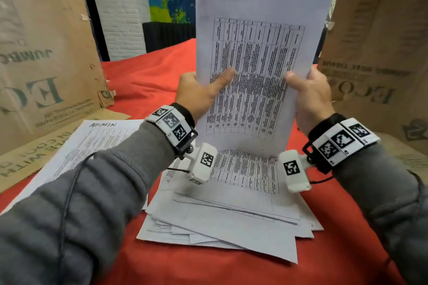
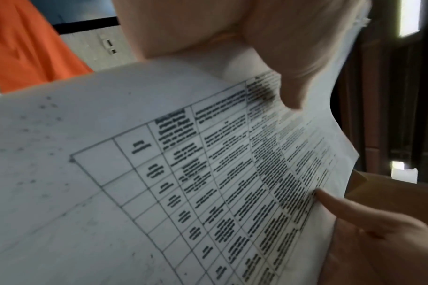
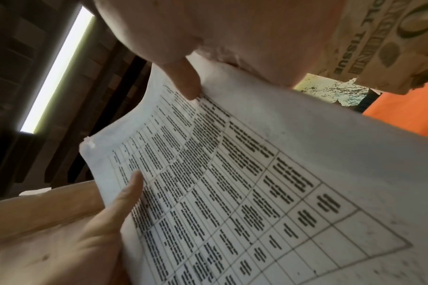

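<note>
Grips pinch printed sheet (image 1: 259,48): left hand (image 1: 199,93) left edge, right hand (image 1: 311,95) right edge; upright, clear above paper pile (image 1: 231,222).

Held sheet (image 1: 257,58) above paper pile (image 1: 222,222), between cartons (image 1: 41,53).

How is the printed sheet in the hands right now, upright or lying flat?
Upright. The sheet stands on end above the paper pile, the left hand and the right hand gripping its side edges.
</note>
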`<state>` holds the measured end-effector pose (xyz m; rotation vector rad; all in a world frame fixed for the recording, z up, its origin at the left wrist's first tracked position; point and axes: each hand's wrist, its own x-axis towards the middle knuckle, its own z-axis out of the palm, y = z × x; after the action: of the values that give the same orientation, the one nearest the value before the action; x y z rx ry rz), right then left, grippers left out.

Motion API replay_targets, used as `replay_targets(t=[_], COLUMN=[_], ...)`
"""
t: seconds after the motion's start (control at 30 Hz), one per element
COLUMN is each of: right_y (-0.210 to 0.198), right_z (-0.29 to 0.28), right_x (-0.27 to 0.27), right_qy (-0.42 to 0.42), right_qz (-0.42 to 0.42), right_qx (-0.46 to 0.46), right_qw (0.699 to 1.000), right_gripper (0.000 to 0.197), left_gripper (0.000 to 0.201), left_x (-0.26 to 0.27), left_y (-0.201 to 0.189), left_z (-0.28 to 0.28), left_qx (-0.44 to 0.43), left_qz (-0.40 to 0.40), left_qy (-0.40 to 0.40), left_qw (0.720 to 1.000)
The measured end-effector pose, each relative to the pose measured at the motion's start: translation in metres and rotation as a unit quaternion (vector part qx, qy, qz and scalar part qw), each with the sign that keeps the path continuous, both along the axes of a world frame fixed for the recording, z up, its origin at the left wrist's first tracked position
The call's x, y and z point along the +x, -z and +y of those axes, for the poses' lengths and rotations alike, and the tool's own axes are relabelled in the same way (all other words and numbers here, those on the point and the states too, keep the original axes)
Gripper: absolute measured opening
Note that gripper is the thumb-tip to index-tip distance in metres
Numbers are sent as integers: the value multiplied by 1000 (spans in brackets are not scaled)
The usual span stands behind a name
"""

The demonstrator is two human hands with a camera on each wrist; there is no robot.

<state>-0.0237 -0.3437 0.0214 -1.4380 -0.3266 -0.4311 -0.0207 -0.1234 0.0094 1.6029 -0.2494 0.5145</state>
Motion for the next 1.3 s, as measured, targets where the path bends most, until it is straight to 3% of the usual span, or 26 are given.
replay_targets(t=[0.13,0.2,0.23,0.27,0.3,0.33,0.37,0.4,0.43,0.47,0.5,0.53,0.63,0.73,0.77,0.8,0.87,0.97,1.03,1.2,1.3], right_y=[-6,-9,-7,-2,5,16,27,41,50,56,55,53,33,-6,-25,-44,-87,-143,-167,-186,-182], right_z=[-10,-36,-55,-78,-97,-114,-126,-135,-138,-143,-142,-144,-144,-133,-125,-118,-101,-66,-35,29,39], right_x=[1,4,10,18,25,31,34,35,32,31,25,23,15,6,1,-3,-8,-3,1,11,13], right_qy=[-49,-23,16,70,116,146,157,153,146,139,136,128,133,129,108,84,41,3,34,85,78], right_qz=[14,60,84,100,122,150,191,226,254,265,277,283,287,243,224,199,126,4,-42,-99,-81], right_qx=[-30,-94,-168,-293,-450,-599,-705,-769,-800,-807,-797,-776,-643,-355,-232,-122,19,80,96,57,57], right_qw=[998,993,982,948,877,773,665,577,523,509,520,549,698,893,940,969,991,997,994,990,992], right_gripper=[26,13,15,19,21,23,25,28,29,31,32,32,28,20,15,11,10,23,11,12,29], left_gripper=[46,45,42,39,36,32,32,39,52,65,75,83,103,95,93,89,65,40,46,93,97], left_x=[1,3,5,5,5,4,3,2,2,5,0,-3,-8,-18,-20,-24,-31,-40,-42,-43,-44], left_y=[-12,-20,-20,-19,-14,-8,-1,6,14,22,25,28,35,32,29,25,17,9,8,5,4], left_z=[-5,3,9,14,19,21,24,23,21,20,15,11,2,-7,-10,-13,-21,-30,-36,-51,-53], left_qx=[63,74,78,82,82,78,60,36,9,-12,-20,-24,-29,-30,-27,-22,-10,27,56,40,48], left_qz=[-37,-37,-26,-12,9,32,60,87,110,132,154,173,186,182,181,177,156,127,101,84,86], left_qy=[-63,-72,-69,-68,-62,-58,-46,-29,-14,-5,2,12,39,66,71,78,84,81,67,74,84], left_qw=[995,994,994,994,995,995,995,995,994,991,988,985,981,981,980,981,984,988,991,993,992])
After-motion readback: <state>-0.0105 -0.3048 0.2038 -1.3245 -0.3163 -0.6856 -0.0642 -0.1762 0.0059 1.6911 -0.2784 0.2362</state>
